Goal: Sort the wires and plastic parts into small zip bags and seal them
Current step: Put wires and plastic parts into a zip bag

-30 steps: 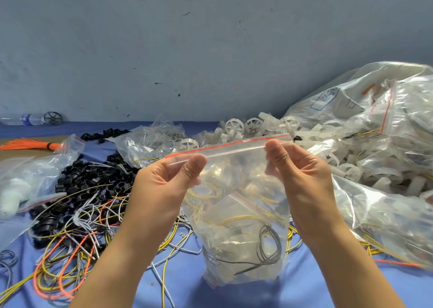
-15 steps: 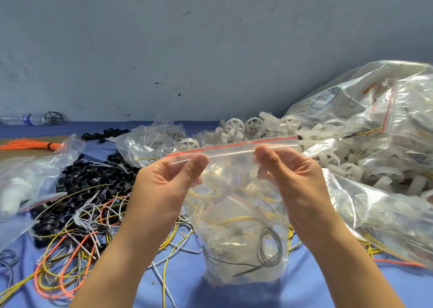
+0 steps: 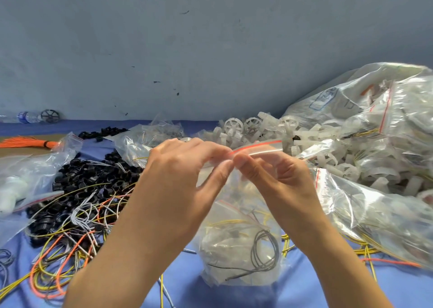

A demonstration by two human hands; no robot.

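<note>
**Sealing the zip bag: hands now meeting mid-strip**

The desk [image 3: 182, 289] is carrying the whole job. Big filled bags [image 3: 375, 125] are piling up at my right, with loose white plastic wheels [image 3: 304, 134] spilling in front of them. Black plastic rings [image 3: 89, 179] are heaping at my left, and a tangle of yellow, orange and grey wires [image 3: 70, 249] is lying over and below them.

The zip bag [image 3: 241, 249] I'm working on is standing centre on the desk, between my forearms. Yellow and dark grey wire loops are showing through it.

Change: a second ago my hands were pinching the strip well apart, one near each end. Now they're coming together. The left hand [image 3: 182, 181] and right hand [image 3: 276, 181] are both clamping the top edge, thumbs nearly touching at the middle. The red-lined zip strip [image 3: 260, 145] is sticking out to the right past my right thumb.

I'm reading this as the press-shut pass running along the seal. The stretch under my left hand is hidden, so I can't tell if it's closed. The free right end is looking unpressed, so I'm judging this bag as filled but not fully sealed yet.
</note>
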